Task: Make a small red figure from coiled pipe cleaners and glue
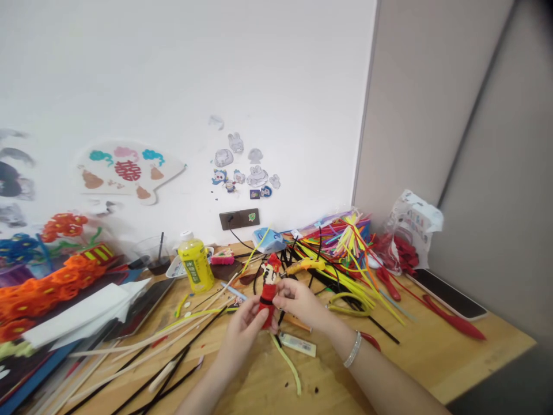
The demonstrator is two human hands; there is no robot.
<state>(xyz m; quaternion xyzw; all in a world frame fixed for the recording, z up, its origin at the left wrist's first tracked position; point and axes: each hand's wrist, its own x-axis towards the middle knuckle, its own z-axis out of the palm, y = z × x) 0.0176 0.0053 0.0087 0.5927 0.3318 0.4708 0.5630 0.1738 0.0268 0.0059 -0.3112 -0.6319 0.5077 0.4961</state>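
A small red pipe-cleaner doll (269,291) stands upright between my hands, with a red top, a pale head part and a black band round its middle. My left hand (247,321) is closed round its lower red body, thumb in front. Beside its upper body, my right hand (298,301) is pinched against the doll's right side; the exact spot under those fingertips is hidden. Below the doll, a yellow-green pipe cleaner (288,363) trails over the wooden table. A small pale labelled packet (298,344) lies just under my right hand.
Loose pipe cleaners (349,288) heap up at right, near a phone (449,294) and a plastic bag (410,225). A yellow bottle (196,264) and a cup with dark liquid (156,256) stand at back left. Orange pipe-cleaner flowers (52,294) and white paper (86,311) fill the left side.
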